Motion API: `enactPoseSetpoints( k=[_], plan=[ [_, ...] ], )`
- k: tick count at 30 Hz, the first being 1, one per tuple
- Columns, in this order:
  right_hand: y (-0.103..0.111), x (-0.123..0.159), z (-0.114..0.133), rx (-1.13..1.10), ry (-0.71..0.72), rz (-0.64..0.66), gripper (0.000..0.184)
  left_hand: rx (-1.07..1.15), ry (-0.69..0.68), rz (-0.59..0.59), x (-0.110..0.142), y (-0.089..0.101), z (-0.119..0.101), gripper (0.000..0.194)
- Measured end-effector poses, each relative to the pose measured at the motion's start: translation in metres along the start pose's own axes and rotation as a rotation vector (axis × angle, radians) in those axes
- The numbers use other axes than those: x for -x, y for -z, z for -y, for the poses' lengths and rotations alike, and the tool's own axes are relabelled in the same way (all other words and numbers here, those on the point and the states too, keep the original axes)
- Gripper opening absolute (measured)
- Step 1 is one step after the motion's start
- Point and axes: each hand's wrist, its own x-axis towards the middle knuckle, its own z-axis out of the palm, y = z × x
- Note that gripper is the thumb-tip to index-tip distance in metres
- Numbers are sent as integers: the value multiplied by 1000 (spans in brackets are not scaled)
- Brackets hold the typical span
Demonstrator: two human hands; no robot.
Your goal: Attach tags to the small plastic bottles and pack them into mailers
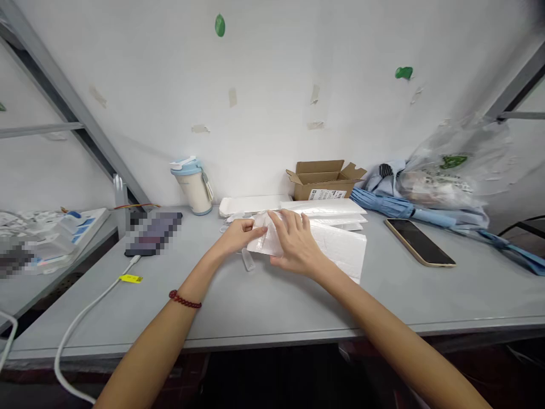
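A white padded envelope [343, 247] lies slantwise between my hands, a little above the grey table [230, 307]. My left hand [238, 236] pinches its left end between thumb and fingers. Across its upper side rest the fingers of my right hand [300, 243], with the thumb at the near edge, gripping it. What the envelope contains, if anything, is hidden. Just below my left fingertips a small translucent plastic piece [248, 260] lies on the table. Directly behind my hands is a stack of similar white envelopes [336, 208].
Along the wall stand a cream and blue tumbler [196, 187] and an open cardboard box [326, 179]. A phone [419, 242], a folded blue umbrella [383, 200] and a clear plastic bag [455, 165] are at right. At left lies a pixelated dark device [155, 233] with a white cable [91, 307].
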Motion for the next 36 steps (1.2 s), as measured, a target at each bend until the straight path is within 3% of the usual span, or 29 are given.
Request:
enactPoseSetpoints(
  k=[4,13,25,31,34,36],
  plan=[
    [1,1,2,16,31,-23,85,-24,-66,-47,-2,-1,1,33],
    [-4,5,-12,38,118,28,81,-156,-35,-79,-1,12,5,38],
    [-5,3,-17,-46,185,-98,53,-216,-58,-120,-5,21,14,42],
    [-1,2,-31,-172,89,-119,47,-213,-9,-61,-2,27,9,41],
    [1,3,-44,-204,6,-122,42,-219,-1,53,1,34,7,32],
    [3,3,-52,-225,-40,-128,39,-237,38,154,3,39,8,36]
  ],
)
